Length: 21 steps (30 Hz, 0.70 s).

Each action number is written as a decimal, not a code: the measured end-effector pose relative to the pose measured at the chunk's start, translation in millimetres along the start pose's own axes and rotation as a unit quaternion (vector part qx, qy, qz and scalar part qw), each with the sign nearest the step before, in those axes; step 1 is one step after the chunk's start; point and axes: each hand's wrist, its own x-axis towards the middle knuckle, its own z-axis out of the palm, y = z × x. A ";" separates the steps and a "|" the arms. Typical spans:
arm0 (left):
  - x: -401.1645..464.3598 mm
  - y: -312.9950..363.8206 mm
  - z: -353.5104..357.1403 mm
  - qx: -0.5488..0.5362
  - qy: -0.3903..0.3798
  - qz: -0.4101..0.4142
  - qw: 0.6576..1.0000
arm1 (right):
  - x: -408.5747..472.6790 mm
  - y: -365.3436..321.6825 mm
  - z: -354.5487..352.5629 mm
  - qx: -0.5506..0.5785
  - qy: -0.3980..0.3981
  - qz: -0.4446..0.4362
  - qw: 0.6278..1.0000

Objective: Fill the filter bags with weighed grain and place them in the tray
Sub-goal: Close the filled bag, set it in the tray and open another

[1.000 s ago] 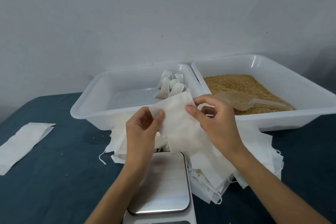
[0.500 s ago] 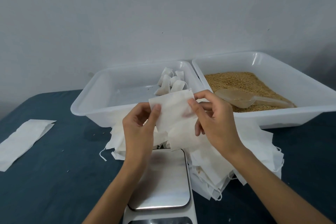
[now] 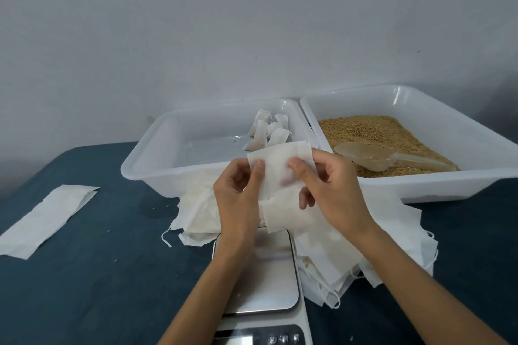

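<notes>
2 trays (image 3: 145, 173), scale (image 3: 260, 274), loose bags (image 3: 364, 246)

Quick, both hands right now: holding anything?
Left hand: pinches the empty filter bag at its left edge.
Right hand: pinches the same bag at its right side.

Packing bench: scale (image 3: 262, 274), grain tray (image 3: 420, 187), bags (image 3: 350, 255).

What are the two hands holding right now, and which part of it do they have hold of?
Both hold one empty white filter bag above the scale. The left hand pinches its upper left part, the right hand its upper right, thumbs on the front.
</notes>
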 end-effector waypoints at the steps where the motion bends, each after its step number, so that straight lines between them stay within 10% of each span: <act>1: 0.5 0.1 2.4 -0.002 0.006 0.000 1.000 | 0.0 -0.9 -0.4 0.000 0.002 0.000 1.000; 21: -3.8 10.7 -33.9 -0.047 -0.094 -0.147 0.984 | -3.9 -20.4 -9.1 -0.057 -0.105 -0.059 0.991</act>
